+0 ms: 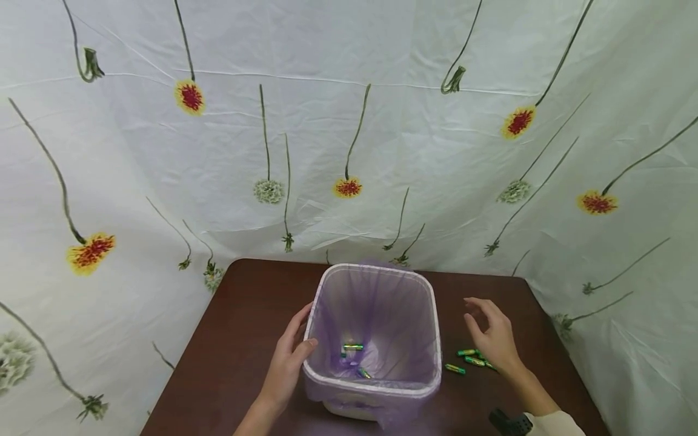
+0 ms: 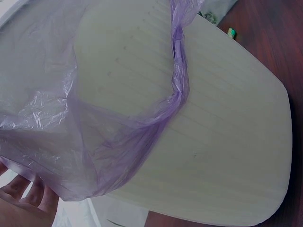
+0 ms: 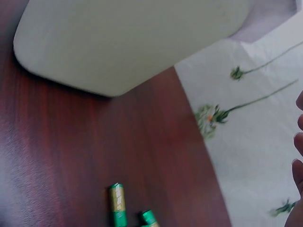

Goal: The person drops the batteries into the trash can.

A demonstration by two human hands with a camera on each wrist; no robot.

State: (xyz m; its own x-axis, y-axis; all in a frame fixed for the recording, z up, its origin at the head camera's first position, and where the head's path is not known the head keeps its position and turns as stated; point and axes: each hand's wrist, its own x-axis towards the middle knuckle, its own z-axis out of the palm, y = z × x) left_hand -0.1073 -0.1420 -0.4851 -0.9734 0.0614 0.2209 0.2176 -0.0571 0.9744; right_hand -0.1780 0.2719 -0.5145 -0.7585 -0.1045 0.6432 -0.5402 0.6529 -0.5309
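A light-coloured bin (image 1: 349, 412) stands on the table, lined with a thin purple bag (image 1: 392, 321) folded over its rim. My left hand (image 1: 286, 357) grips the bin's left rim, thumb at the top edge and fingers along the outside. In the left wrist view, the fingers (image 2: 33, 194) press against the bag's overhang. Inside the bin lie a few green-and-gold batteries (image 1: 353, 347). To the bin's right, several more batteries (image 1: 474, 361) lie loose on the table. Just beyond these hovers my right hand (image 1: 493, 336), fingers loosely bent, nothing between them.
The dark brown table (image 1: 262, 290) extends on both sides of the bin. Behind and beside it hangs a white cloth (image 1: 382, 139) printed with flowers. A dark watch-like band (image 1: 509, 422) is on the right wrist, by a light sleeve (image 1: 556, 424).
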